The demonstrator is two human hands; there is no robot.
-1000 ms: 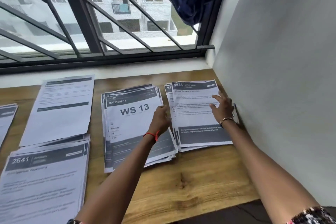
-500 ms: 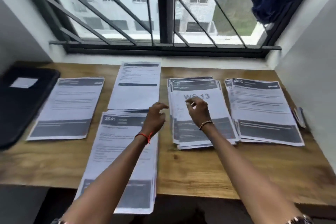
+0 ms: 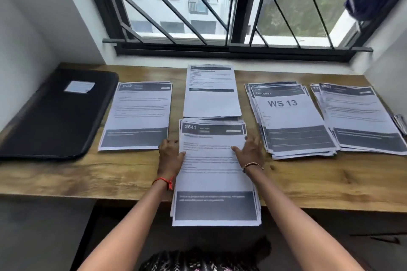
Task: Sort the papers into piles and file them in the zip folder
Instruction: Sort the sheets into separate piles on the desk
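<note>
The 2641 pile (image 3: 215, 174) held at both sides.
Left hand (image 3: 170, 156) and right hand (image 3: 251, 151) each close a grip on a side edge, thumbs on top; it overhangs the bench (image 3: 110, 174), folder (image 3: 55, 114) far left.

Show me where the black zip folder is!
In the head view, the black zip folder lies at the far left of the table, by the wall, left of the leftmost paper pile.
</note>
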